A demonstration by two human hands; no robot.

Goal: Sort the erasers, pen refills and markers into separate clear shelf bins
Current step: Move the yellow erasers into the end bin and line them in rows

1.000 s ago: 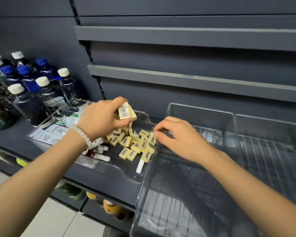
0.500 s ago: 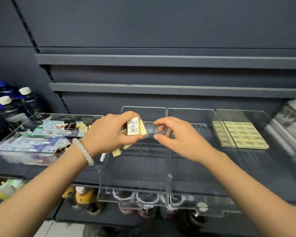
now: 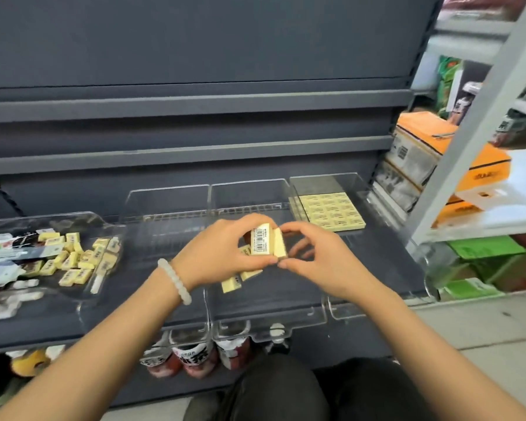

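Between both hands: stack of erasers (image 3: 266,240), barcode label facing up, held over the middle clear bin (image 3: 246,194).
Left hand (image 3: 222,253): fingers curled round the stack from its left side; more erasers poke out below the palm.
Right hand (image 3: 313,256): thumb and forefinger pinching the right edge of the same stack, other fingers loosely bent.
Left of grip: tray (image 3: 82,299) with loose erasers (image 3: 73,259) mixed with packets and white pens.
Right of grip, further back: bin (image 3: 322,183) with erasers laid in a flat grid (image 3: 331,210).
Left wrist: white bead bracelet (image 3: 175,281).
Below grip: bottles (image 3: 195,360) on the lower shelf.
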